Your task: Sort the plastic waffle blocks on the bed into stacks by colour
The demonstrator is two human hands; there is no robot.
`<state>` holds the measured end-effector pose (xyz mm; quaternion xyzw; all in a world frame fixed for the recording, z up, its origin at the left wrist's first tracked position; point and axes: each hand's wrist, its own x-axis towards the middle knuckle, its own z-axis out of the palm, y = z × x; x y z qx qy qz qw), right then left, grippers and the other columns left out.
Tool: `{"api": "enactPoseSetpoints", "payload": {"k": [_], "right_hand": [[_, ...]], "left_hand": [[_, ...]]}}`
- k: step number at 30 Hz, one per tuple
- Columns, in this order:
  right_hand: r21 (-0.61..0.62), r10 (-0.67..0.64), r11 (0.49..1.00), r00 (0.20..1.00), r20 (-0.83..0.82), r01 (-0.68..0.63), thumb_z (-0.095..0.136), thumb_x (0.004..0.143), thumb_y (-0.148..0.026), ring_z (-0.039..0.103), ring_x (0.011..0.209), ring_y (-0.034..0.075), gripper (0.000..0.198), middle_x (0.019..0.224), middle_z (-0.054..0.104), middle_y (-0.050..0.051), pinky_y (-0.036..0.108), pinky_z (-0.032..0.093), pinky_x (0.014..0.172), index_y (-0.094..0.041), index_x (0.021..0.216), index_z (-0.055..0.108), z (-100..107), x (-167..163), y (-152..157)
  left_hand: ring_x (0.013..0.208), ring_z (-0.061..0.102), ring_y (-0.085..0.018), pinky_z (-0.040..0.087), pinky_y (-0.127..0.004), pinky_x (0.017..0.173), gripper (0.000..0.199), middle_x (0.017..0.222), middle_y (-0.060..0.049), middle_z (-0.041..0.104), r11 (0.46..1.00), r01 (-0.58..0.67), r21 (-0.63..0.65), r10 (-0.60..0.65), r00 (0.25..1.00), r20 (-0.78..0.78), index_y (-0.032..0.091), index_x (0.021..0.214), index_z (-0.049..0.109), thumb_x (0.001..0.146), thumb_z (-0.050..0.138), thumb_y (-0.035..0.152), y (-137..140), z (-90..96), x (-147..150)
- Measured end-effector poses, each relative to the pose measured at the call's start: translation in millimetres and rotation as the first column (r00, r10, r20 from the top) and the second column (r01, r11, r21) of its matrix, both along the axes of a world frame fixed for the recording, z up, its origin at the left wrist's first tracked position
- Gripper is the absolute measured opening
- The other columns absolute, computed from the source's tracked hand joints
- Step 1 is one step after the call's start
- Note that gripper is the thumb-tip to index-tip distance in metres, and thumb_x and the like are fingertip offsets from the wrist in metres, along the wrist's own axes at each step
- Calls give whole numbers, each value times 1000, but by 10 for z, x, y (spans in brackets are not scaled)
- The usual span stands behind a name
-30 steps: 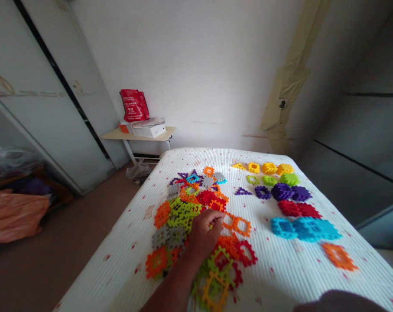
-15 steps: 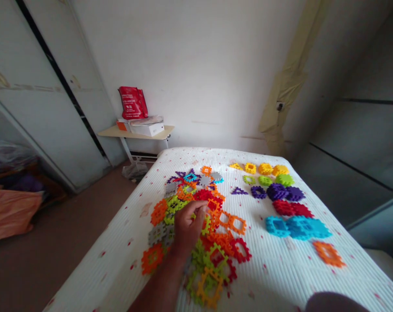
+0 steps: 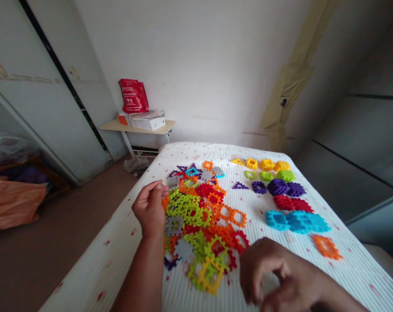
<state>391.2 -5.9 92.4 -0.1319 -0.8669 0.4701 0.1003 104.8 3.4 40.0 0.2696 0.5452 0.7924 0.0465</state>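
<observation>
Along the left edge of the mixed pile of plastic pieces (image 3: 183,203), my left hand (image 3: 150,209) has curled fingers; from afar I cannot tell whether they pinch anything. My right hand (image 3: 277,273) is bent near and right of the pile, its grip also unclear. Colour-sorted rows (image 3: 279,187) lie right, beyond an orange square (image 3: 319,243).
</observation>
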Motion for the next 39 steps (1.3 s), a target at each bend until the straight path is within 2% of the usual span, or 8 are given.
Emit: {"api": "enactPoseSetpoints", "payload": {"k": [2, 5, 8, 14, 21, 24, 34, 39], "right_hand": [[65, -235, 969, 972, -25, 236, 51, 83, -50, 58, 59, 12, 29, 69, 63, 1, 23, 46, 53, -24, 73, 60, -247, -4, 126], [315, -547, 779, 833, -82, 543, 47, 87, -33, 57, 60, 14, 21, 70, 62, 3, 25, 45, 55, -21, 76, 58, -607, 81, 306], [507, -646, 623, 757, -98, 596, 44, 87, -27, 60, 66, 17, 18, 82, 64, 7, 28, 48, 60, -20, 84, 60, -835, 174, 449], [620, -744, 507, 668, -37, 599, 48, 84, -21, 61, 99, 21, 28, 123, 56, 10, 31, 49, 82, -20, 110, 58, -929, 95, 483], [596, -766, 567, 631, 128, 568, 57, 80, -29, 63, 93, 21, 35, 112, 62, 9, 28, 49, 79, -19, 114, 57, -849, -13, 463], [599, -769, 558, 630, 111, 575, 57, 80, -30, 63, 92, 21, 35, 108, 63, 8, 27, 49, 76, -21, 114, 58, -865, -14, 466], [400, -705, 541, 658, -264, 740, 58, 81, -32, 59, 70, 15, 38, 101, 61, 8, 28, 49, 65, -18, 116, 53, -952, -22, 437], [364, -641, 608, 706, -301, 706, 54, 84, -33, 57, 67, 14, 36, 96, 60, 8, 27, 48, 61, -18, 117, 51, -964, -36, 403]], "left_hand": [[54, 58, -9, 48, -22, 58, 19, 64, 1, 66, 999, 23, -31, -23, 1000, -20, 13, 87, 67, 75, 60, 28, 3, -14, 28], [57, 60, -12, 50, -24, 60, 22, 65, 0, 67, 989, 82, -120, -91, 994, -68, 14, 87, 67, 76, 59, 31, 11, -58, 124], [60, 62, -13, 51, -25, 60, 24, 67, -1, 67, 964, 174, -199, -202, 971, -130, 15, 88, 68, 77, 58, 34, 19, -136, 251], [64, 64, -15, 51, -25, 63, 22, 72, -2, 70, 890, 281, -358, -403, 852, -333, 19, 88, 69, 79, 56, 33, 2, -240, 458], [63, 64, -15, 50, -25, 61, 20, 73, -2, 71, 871, 272, -410, -452, 770, -449, 20, 86, 70, 79, 55, 32, 0, -206, 546], [65, 65, -15, 50, -25, 62, 20, 75, -2, 72, 861, 280, -425, -477, 736, -481, 20, 86, 69, 80, 55, 31, 15, -234, 554], [74, 63, -14, 51, -25, 66, 16, 82, -3, 69, 786, 411, -461, -618, 523, -587, 20, 84, 68, 78, 53, 19, 71, -269, 666], [84, 63, -16, 51, -31, 80, 20, 88, -3, 69, 742, 409, -531, -670, 462, -581, 22, 85, 68, 72, 57, 12, 83, -290, 732]]}}
